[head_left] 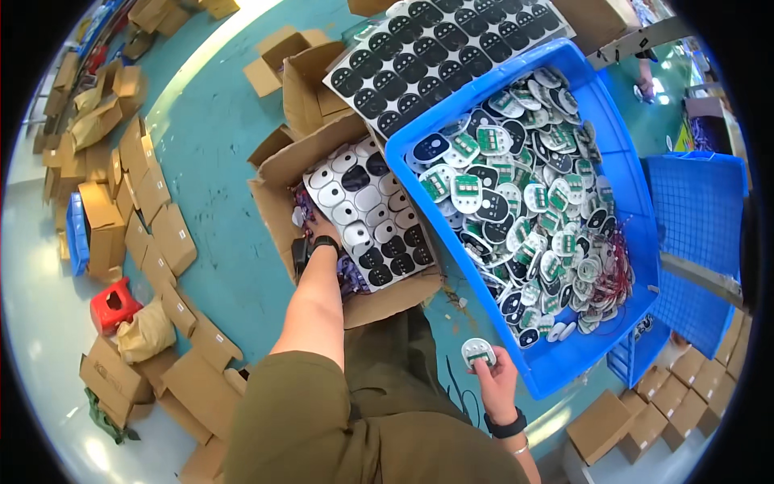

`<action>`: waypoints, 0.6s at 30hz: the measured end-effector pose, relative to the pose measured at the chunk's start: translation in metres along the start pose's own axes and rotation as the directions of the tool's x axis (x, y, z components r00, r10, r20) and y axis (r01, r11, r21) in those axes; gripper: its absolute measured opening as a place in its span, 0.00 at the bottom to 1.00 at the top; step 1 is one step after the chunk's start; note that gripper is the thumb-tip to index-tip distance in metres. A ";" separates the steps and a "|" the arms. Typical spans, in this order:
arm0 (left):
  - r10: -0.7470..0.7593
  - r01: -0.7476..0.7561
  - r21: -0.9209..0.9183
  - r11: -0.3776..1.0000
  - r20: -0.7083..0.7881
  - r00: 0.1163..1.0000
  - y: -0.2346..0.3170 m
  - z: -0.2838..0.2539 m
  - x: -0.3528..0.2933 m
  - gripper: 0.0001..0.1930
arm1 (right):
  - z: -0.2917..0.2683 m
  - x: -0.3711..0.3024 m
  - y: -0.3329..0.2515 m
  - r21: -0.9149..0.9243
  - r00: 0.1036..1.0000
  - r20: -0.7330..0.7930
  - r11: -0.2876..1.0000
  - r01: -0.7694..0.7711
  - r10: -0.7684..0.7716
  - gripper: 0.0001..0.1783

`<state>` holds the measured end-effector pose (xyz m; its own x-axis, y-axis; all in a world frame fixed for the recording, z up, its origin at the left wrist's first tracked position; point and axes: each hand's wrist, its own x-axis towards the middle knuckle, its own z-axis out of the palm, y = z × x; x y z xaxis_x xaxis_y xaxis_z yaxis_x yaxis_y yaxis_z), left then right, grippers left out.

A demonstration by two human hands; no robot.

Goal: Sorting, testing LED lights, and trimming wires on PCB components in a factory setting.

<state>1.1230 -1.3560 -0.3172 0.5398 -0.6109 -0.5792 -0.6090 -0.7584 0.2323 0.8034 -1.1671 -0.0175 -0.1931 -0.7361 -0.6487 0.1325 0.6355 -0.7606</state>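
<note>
My right hand (pixel 498 383) pinches a white oval casing with a green circuit board (pixel 479 352), beside the near corner of a blue plastic bin (pixel 528 373). That bin holds a heap of similar oval pieces (pixel 493 206), some showing green boards and others black faces. A cluster of thin red wires (pixel 614 270) lies in its lower right part. My left hand (pixel 321 226) reaches into an open cardboard box (pixel 270 198), next to a white sheet of black and white stickers (pixel 372 211). Its fingers are mostly hidden among dark, purplish bundles (pixel 351 276).
A larger sheet of black stickers (pixel 431 55) lies beyond the bin. Flattened cartons (pixel 173 238) and a red plastic stool (pixel 114 305) are on the left. Blue crates (pixel 695 242) and small cartons (pixel 669 403) stand at the right. Another person's hand (pixel 646 81) appears far right.
</note>
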 end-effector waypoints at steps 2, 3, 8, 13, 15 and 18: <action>0.089 -0.088 0.012 0.996 -0.135 0.987 -0.011 0.007 0.001 0.34 | -0.004 -0.004 0.003 -0.033 1.000 0.010 0.999 0.001 -0.001 0.11; 0.084 -0.090 -0.032 0.995 -0.145 0.986 -0.008 0.009 -0.001 0.32 | -0.008 -0.004 0.004 -0.075 1.000 -0.001 0.997 0.012 -0.012 0.11; -0.080 0.068 -0.068 0.995 -0.185 0.980 0.029 0.007 -0.036 0.23 | -0.015 -0.007 0.004 -0.069 0.999 -0.007 0.997 0.043 -0.044 0.11; 0.334 -0.260 -0.417 0.871 0.113 0.936 0.020 -0.017 -0.030 0.18 | -0.016 -0.016 -0.002 -0.091 0.995 0.051 0.992 0.087 -0.082 0.11; 0.197 0.113 -0.903 0.414 0.210 0.958 0.025 -0.024 -0.043 0.18 | -0.020 -0.019 -0.003 -0.077 0.993 0.055 0.991 0.112 -0.108 0.11; -0.003 0.164 -0.930 0.329 0.172 0.985 0.042 -0.047 -0.069 0.20 | -0.028 -0.022 -0.005 -0.079 0.987 0.070 0.986 0.148 -0.142 0.11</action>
<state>1.0875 -1.3568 -0.2305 0.4335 -0.5602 -0.7059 0.4288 -0.5608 0.7083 0.7799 -1.1481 0.0013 -0.1412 -0.8336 -0.5341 0.0249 0.5363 -0.8437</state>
